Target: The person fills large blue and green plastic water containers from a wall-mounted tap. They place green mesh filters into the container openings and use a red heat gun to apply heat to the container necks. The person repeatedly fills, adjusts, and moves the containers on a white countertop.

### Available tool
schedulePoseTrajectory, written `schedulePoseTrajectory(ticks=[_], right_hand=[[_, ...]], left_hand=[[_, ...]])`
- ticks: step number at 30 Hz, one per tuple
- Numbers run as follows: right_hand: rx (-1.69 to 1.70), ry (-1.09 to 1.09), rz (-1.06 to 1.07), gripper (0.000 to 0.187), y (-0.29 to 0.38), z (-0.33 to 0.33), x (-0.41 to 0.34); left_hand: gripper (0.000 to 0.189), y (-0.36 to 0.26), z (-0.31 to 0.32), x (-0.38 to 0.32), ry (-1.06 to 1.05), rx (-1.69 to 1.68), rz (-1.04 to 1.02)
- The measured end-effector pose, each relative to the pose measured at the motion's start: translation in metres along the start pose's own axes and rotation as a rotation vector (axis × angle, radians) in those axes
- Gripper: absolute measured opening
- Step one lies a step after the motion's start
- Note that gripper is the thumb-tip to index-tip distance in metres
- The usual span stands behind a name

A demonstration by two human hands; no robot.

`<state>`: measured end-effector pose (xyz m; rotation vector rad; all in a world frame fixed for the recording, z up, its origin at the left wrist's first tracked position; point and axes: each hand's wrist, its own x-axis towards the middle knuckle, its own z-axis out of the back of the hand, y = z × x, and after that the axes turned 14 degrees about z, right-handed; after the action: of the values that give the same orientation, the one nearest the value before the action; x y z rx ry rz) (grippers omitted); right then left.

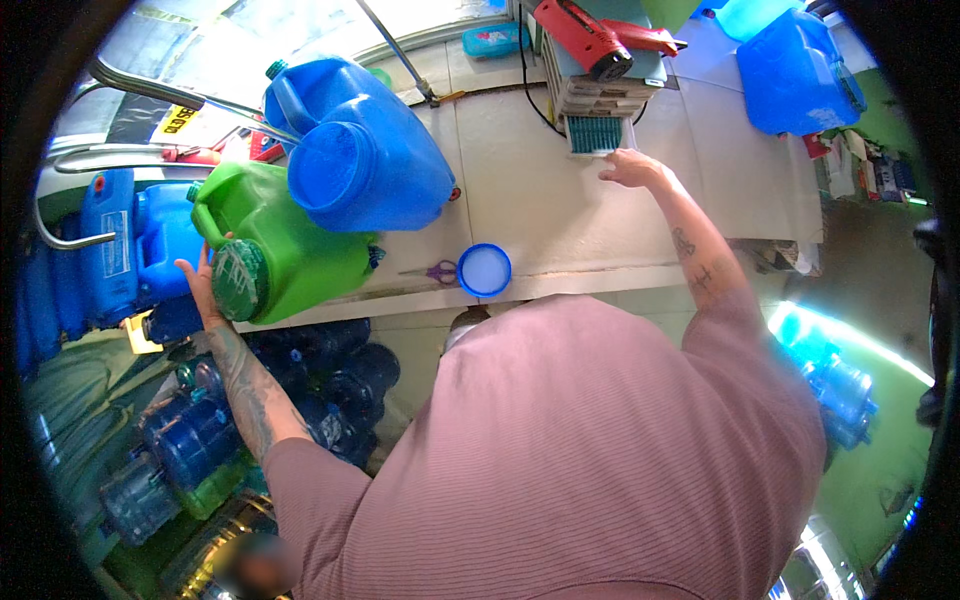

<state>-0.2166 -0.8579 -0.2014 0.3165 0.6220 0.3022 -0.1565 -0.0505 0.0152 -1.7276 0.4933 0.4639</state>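
My left hand (pixel 201 283) is spread against the side of a green plastic jug (pixel 300 251) with a dark green lid, at the counter's left end. Beside it a blue plastic jug (pixel 409 161) stands with its round opening full of clear liquid or covered; I cannot tell which. My right hand (pixel 631 168) reaches to the front edge of a small open drawer or box (pixel 596 136) of teal items; whether the fingers grip it is unclear. A blue-rimmed round lid (pixel 484 270) lies near the front edge, next to purple-handled scissors (pixel 441 271).
A red heat gun (pixel 581 37) lies on the stacked drawers. Another blue jug (pixel 795 75) stands at the right of the counter (pixel 525 187). Curved metal pipes (pixel 142 82) reach in at the left. Several large water bottles (pixel 187 442) stand below.
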Motion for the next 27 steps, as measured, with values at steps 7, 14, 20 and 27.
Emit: schedulePoseTrajectory(ticks=[7,14,20,27], right_hand=[[-0.096,-0.445,-0.084,0.079,0.002,-0.006,0.030],[-0.162,-0.102,0.160,0.067,0.030,0.028,-0.035],[0.082,-0.270,0.010,0.044,0.033,0.061,-0.080],[-0.193,-0.801,-0.093,0.031,0.012,-0.013,0.009]], left_hand=[[0.100,-0.003,0.015,0.007,-0.019,-0.033,0.046],[0.099,0.001,0.006,0.005,-0.069,-0.046,0.009],[0.097,0.003,0.014,0.009,-0.059,-0.073,-0.001],[0.086,-0.012,0.004,0.008,-0.187,0.090,0.030]])
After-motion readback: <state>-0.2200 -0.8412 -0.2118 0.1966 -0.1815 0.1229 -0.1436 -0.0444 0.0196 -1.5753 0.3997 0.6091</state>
